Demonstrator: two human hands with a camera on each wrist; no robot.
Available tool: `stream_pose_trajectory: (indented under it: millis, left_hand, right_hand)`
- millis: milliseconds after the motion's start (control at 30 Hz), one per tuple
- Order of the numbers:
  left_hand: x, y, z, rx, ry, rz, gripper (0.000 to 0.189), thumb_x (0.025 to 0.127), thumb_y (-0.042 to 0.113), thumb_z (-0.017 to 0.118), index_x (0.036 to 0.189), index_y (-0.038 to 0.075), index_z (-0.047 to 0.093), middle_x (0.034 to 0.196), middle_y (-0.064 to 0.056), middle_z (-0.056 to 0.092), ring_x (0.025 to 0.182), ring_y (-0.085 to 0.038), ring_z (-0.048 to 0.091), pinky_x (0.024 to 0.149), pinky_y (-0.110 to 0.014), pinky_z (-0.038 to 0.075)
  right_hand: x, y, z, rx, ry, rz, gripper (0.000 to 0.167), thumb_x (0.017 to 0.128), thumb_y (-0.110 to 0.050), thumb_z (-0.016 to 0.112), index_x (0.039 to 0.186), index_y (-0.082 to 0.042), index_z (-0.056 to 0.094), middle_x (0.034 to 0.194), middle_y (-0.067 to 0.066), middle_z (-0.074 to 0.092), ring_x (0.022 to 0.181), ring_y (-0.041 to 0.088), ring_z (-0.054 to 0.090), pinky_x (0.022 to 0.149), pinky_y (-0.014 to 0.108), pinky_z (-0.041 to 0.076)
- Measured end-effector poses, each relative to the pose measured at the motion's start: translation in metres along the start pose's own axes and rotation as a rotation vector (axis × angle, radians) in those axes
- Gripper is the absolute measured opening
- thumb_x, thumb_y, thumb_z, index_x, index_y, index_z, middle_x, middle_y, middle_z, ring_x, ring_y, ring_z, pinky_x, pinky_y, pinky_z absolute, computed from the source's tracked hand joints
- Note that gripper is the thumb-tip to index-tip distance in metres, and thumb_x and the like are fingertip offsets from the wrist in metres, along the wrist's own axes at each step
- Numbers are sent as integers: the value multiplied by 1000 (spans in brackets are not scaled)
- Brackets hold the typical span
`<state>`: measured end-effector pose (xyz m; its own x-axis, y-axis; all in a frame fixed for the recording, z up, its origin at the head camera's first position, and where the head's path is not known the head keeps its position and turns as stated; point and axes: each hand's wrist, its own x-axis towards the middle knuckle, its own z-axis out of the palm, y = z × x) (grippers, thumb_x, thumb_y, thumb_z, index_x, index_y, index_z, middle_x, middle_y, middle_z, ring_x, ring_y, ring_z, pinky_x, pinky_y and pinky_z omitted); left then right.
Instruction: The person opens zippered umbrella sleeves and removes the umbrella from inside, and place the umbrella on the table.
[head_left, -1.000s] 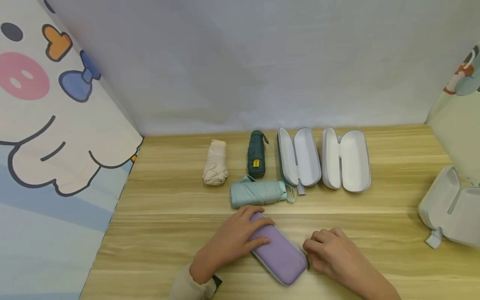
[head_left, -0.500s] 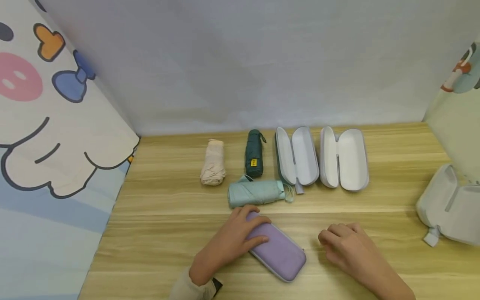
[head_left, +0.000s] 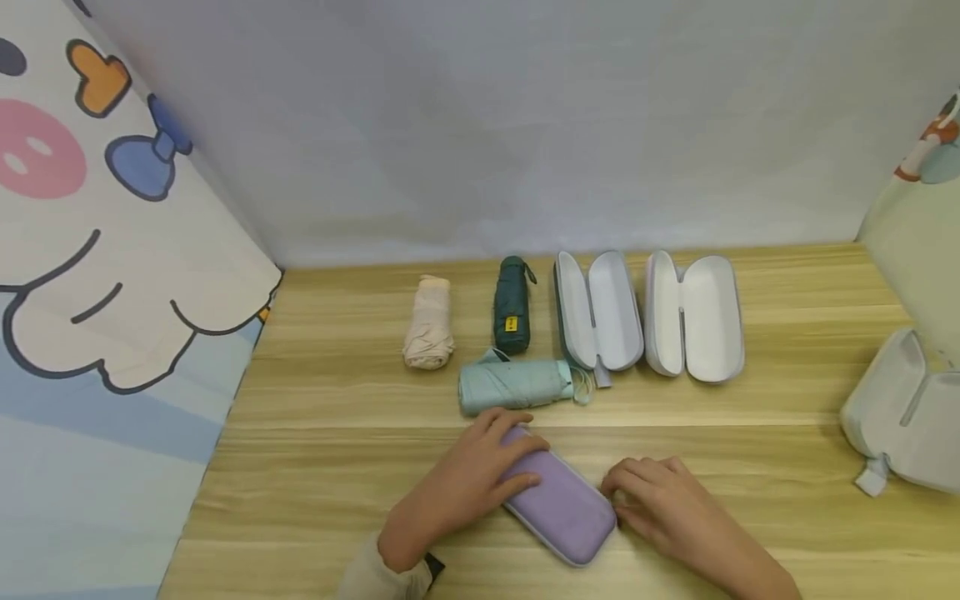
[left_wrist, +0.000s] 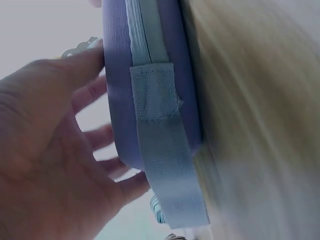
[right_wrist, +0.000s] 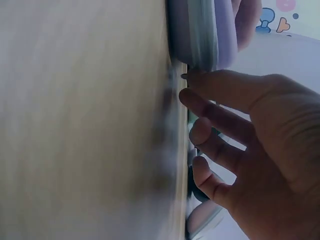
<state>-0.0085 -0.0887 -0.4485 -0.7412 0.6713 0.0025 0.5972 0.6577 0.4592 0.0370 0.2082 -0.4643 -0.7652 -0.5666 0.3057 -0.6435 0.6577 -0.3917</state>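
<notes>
A closed purple zip case (head_left: pixel 566 510) lies slantwise on the table. My left hand (head_left: pixel 459 483) grips its far end, thumb on top and fingers over the far edge. In the left wrist view, a grey fabric tab (left_wrist: pixel 170 160) hangs from that end, below the pale zipper (left_wrist: pixel 145 30). At the near right end, my right hand (head_left: pixel 663 508) has thumb and index fingertips together beside the case. The right wrist view shows the small tip of the zipper pull (right_wrist: pixel 184 76) poking out at the pinching thumb; the other fingers curl loosely.
Just beyond the case lies a light-teal folded umbrella (head_left: pixel 517 387). Behind it are a dark green umbrella (head_left: pixel 512 304) and a beige one (head_left: pixel 430 325). Two open white-lined cases (head_left: pixel 615 317) stand at the back, and another open case (head_left: pixel 885 408) at the right.
My right hand lifted away rightward from the purple case's near end, then came back to it. The left hand has kept its grip, and the case stays in place.
</notes>
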Motion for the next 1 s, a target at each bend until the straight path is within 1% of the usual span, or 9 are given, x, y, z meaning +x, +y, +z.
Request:
stream_pose_trajectory:
  millis: [133,267,500,667,767,833,867,933,1000]
  left_hand:
    - [1,-2,-3,30,-13,96,51,98,51,68,143,29,61,152,-5,54,144,-30,46,118,-49,43]
    - [-1,-4,-5,13,-50,133,63,93,55,72,149,29,56,155,-6,52,148,-35,42,120,-51,41]
    - [-4,-8,-7,-21,-70,145,71,90,55,75,151,28,54,156,-6,49,150,-35,40,121,-52,40]
    - [-3,-8,-6,-39,-69,162,75,88,55,78,152,27,53,155,-6,50,149,-34,41,120,-51,41]
    - [-4,-9,-6,-40,-67,155,76,86,56,78,152,28,53,154,-5,51,148,-30,41,120,-49,41]
    - [-4,-9,-5,-38,-63,148,76,85,57,79,151,29,54,153,-4,52,147,-28,41,119,-47,42]
    - [-4,-9,-5,-36,-59,144,76,85,57,79,151,29,55,152,-4,52,147,-26,42,119,-46,43]
    - [-4,-9,-4,-29,-52,135,75,85,58,79,150,29,55,151,-3,53,145,-24,43,118,-45,44]
    - [-5,-9,-4,-21,-46,122,75,84,59,79,149,30,56,149,-2,53,144,-23,44,116,-44,45]
  right_hand:
    - [0,-2,4,30,-3,31,35,77,-13,88,97,-31,65,98,-21,68,90,1,63,76,26,41]
    - [1,-2,4,38,3,31,33,76,-13,88,94,-29,65,95,-21,69,88,0,63,78,26,43]
    - [2,1,2,71,2,-12,32,77,-9,87,94,-28,66,92,-23,66,84,-2,60,77,25,45]
    - [0,2,2,58,16,-12,33,76,-8,87,94,-27,66,92,-23,66,84,-2,61,77,24,45]
    - [-2,3,2,51,29,-18,19,88,-17,81,94,-27,66,92,-23,65,84,-2,60,77,24,44]
    - [-3,3,3,52,39,-25,7,98,-28,72,94,-27,67,92,-23,65,84,-2,60,77,23,43]
    - [-3,4,3,54,44,-28,10,102,-33,67,94,-27,67,92,-23,65,84,-2,60,77,23,42]
    - [-3,4,3,44,52,-33,17,105,-39,61,94,-28,67,92,-23,65,84,-2,60,77,23,42]
    - [-3,4,2,31,55,-29,10,101,-34,68,94,-28,67,91,-23,65,84,-2,60,77,23,42]
